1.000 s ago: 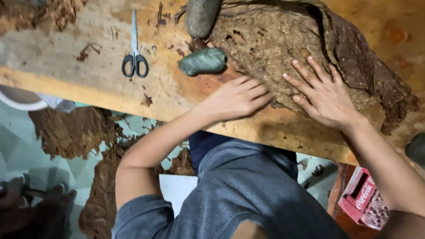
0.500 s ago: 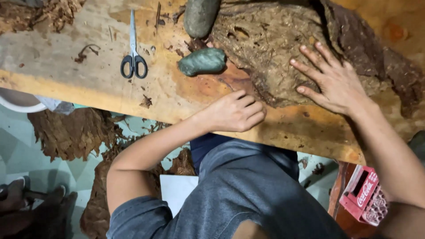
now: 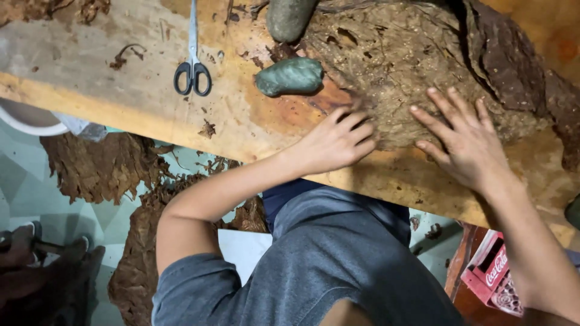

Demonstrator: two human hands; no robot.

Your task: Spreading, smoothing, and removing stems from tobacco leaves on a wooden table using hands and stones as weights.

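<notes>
We see our left hand (image 3: 335,143) half-curled on the near-left edge of the brown leaf stack (image 3: 417,78), which runs left to right along the wooden board (image 3: 121,78), while our right hand (image 3: 465,142) lies flat, fingers spread, gripping nothing.

Warm, fairly bright overhead light, soft shadows under the hands, dim floor below, sharp focus, slight edge stretch.

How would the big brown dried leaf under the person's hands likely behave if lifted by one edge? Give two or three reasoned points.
The dried leaf looks thin, wrinkled and holed, so it would probably droop and tear easily. It likely weighs little for its spread. The right hand lies flat on it, and the left hand touches its edge.
</notes>
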